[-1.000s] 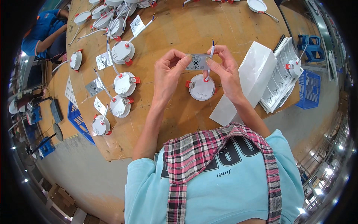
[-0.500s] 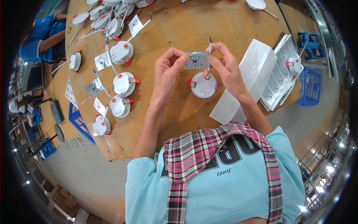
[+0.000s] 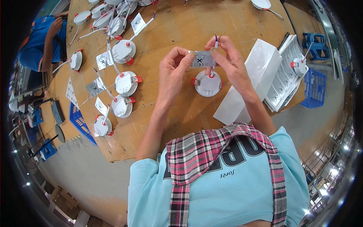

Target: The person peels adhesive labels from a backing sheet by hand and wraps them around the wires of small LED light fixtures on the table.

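Note:
A silver-grey printed label point(image 3: 199, 59) is stretched between my hands. My left hand point(image 3: 174, 72) pinches its left end between thumb and fingers. My right hand point(image 3: 231, 64) is closed on the white cable point(image 3: 216, 44), thumb pressing where the label's right end meets it. Bare wire ends stick up above those fingers. Below the label lies a round white downlight point(image 3: 208, 86) with red-tipped spring clips, its back facing up and the cable rising from its top. Part of the cable is hidden by the label and my right fingers.
Labelled downlights point(image 3: 126, 84) stand in a column on the left of the wooden table point(image 3: 159, 22), with more piled far left. White backing paper point(image 3: 245, 81) and label sheets point(image 3: 281, 87) lie right, a downlight point(image 3: 300, 67) on them. A co-worker point(image 3: 38, 43) sits far left.
The label's right end has come round against the cable, and less of the label shows. My hands have shifted slightly, and the downlight has moved a little up. The co-worker's arm has risen.

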